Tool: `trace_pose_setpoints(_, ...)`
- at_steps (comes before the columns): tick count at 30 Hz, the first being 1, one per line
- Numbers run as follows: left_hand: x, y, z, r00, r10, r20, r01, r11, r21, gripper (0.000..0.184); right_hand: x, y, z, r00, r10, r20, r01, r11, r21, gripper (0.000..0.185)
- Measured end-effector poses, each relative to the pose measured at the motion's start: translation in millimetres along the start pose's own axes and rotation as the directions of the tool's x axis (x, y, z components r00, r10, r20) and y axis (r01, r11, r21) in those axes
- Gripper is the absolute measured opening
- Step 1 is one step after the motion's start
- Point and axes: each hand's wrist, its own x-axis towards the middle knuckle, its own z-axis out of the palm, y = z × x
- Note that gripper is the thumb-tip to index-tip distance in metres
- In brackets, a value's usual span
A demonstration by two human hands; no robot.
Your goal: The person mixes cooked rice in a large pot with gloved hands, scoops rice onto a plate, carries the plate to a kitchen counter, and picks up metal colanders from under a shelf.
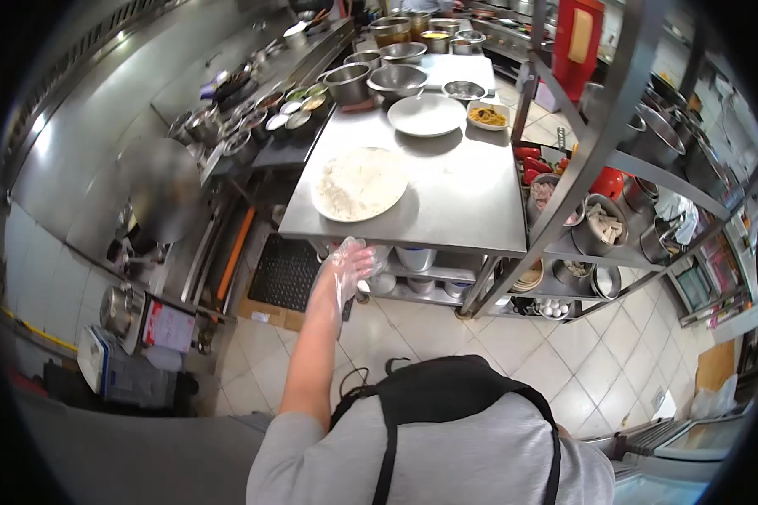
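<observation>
My left hand (pixel 352 263), in a clear plastic glove, reaches forward just below the front left edge of the steel table (pixel 472 202). Its fingers are apart and nothing shows in them. The nearest thing on the tabletop is a round white plate (pixel 360 184) covered with white food that looks like rice. Behind it stand a larger white dish (pixel 427 115) and a small bowl of orange-yellow food (pixel 488 116). My right hand does not show.
Metal bowls (pixel 397 80) and a white board (pixel 459 71) stand at the table's back. A steel rack (pixel 581 160) with pots rises at the right. Food containers (pixel 298 119) line the left counter. A black mat (pixel 290 273) lies on the floor.
</observation>
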Motion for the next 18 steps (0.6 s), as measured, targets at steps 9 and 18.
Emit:
trace_pose_setpoints(9,84.6,19.7,64.7,0.979,0.073,-0.188,-0.137,0.926,-0.352,0.059,-9.3,62.7,20.5,0.998,0.056,0.027,-0.061,0.965,0.256,0.031)
trace_pose_setpoints(18,43.5,-4.2,152.4,0.990,0.015,-0.138,-0.018,1.000,-0.019,0.068,52.9,214.5,-15.2,0.991,0.040,-0.127,-0.034,0.998,0.049,0.030)
